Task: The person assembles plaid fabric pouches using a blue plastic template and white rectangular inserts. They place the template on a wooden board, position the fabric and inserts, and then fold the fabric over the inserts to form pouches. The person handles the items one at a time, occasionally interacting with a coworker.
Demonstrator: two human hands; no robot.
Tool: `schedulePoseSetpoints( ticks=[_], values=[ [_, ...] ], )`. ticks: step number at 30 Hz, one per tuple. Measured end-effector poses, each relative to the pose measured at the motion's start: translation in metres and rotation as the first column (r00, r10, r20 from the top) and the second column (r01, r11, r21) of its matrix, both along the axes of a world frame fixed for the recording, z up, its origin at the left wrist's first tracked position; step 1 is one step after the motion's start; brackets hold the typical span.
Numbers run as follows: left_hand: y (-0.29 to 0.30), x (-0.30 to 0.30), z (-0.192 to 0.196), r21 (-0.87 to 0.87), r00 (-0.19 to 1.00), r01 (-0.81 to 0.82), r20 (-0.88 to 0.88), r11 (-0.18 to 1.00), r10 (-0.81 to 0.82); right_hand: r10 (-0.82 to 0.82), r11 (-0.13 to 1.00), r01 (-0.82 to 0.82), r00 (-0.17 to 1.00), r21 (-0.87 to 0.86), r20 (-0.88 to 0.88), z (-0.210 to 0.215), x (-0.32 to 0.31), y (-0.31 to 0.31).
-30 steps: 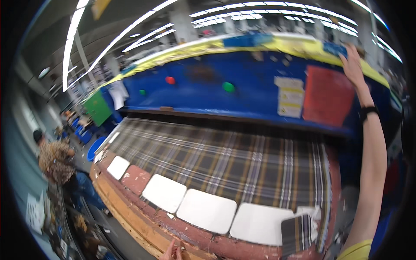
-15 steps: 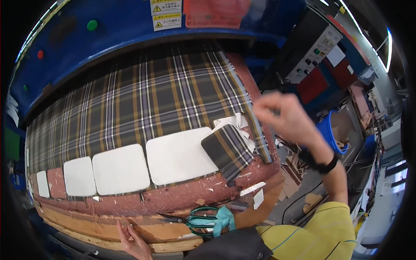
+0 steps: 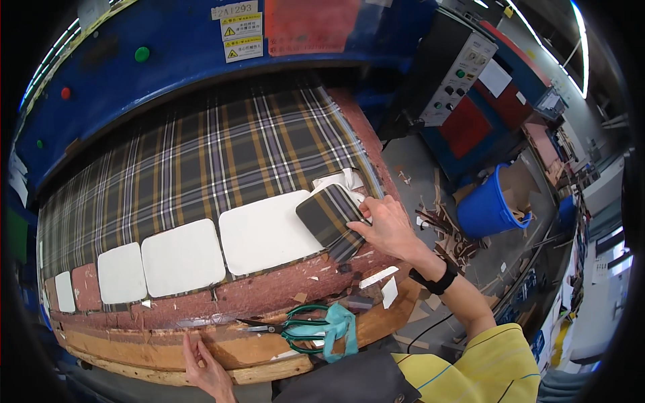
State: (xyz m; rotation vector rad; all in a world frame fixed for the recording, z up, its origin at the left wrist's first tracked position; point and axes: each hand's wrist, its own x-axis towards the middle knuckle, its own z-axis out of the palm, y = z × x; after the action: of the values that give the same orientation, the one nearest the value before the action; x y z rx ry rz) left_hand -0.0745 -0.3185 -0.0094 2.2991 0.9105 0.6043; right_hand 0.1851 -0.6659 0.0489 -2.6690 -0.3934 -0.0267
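Along the brown wooden front edge, my left hand: empty, fingers apart. White rounded-corner panel, right end under the dark plaid fabric piece; my right hand pinches that piece's right side. Pickup step, I'd judge; lifting calls for a firm grip.

White light from ceiling tubes, deep shadow under the blue machine, fisheye curvature (black corners).

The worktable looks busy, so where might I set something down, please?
Free: the plaid fabric behind the white pieces, and the wooden ledge between the left hand and the scissors. Crowded: the right front corner, where the right hand meets a plaid piece beside crumpled white scraps.
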Motion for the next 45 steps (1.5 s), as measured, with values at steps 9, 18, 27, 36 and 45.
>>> schedulePoseSetpoints(
  ticks=[9,18,27,36,45],
  values=[
    [-0.011,0.006,0.025,-0.075,0.999,0.001,-0.054,0.997,-0.005,-0.059,0.991,0.081,0.978,0.108,-0.198,0.003,0.009,-0.001],
    [-0.001,0.003,0.002,0.008,0.997,0.043,0.057,0.999,-0.043,-0.04,0.882,0.069,0.997,0.467,-0.072,0.052,-0.001,-0.001],
    [-0.004,0.002,0.017,-0.105,0.997,0.024,0.079,0.994,-0.015,0.228,0.837,-0.233,0.971,0.495,0.073,0.123,0.003,0.025],
    [-0.042,0.055,0.113,-0.556,0.807,0.568,0.521,0.607,-0.278,0.803,0.596,-0.646,0.469,0.477,-0.367,0.126,-0.008,0.128],
    [-0.053,0.047,0.104,-0.681,0.852,0.348,0.516,0.644,0.085,0.779,0.622,-0.42,0.246,0.661,-0.576,0.1,-0.005,0.177]
  ],
)
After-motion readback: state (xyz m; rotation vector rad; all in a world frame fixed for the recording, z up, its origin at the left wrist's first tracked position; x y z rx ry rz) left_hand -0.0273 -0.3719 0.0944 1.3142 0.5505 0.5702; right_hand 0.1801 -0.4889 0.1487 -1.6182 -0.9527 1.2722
